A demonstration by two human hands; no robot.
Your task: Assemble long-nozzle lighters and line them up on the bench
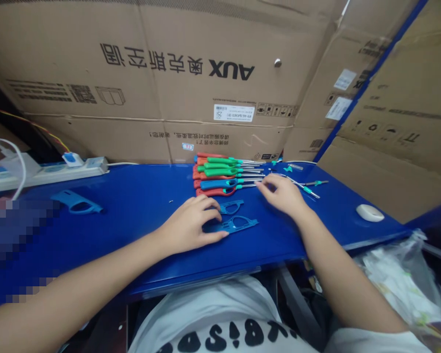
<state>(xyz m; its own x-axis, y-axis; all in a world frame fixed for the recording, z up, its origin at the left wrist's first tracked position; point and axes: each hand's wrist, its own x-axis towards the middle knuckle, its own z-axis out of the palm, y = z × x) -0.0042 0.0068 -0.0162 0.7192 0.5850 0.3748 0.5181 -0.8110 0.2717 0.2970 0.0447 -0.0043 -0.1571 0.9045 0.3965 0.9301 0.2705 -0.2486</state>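
In the head view, my left hand (194,223) rests at the table's middle. Its curved fingers and thumb close around the rear end of a blue lighter handle shell (240,224), covering that end. Just beyond lies a second blue shell (232,207), partly under the fingertips. My right hand (284,193) is closed in a pinch beside the metal tubes of the piled lighters; anything between its fingertips is too small to make out. The pile holds several long-necked lighters, among them a green lighter (220,172), a blue lighter (216,184) and a red lighter (209,192).
A metal tube with a teal collar (311,191) and small teal parts (288,168) lie right of the pile. Another blue shell (79,203) lies left, near a power strip (84,167). A white oval object (370,213) sits right. Cardboard (161,98) walls the back.
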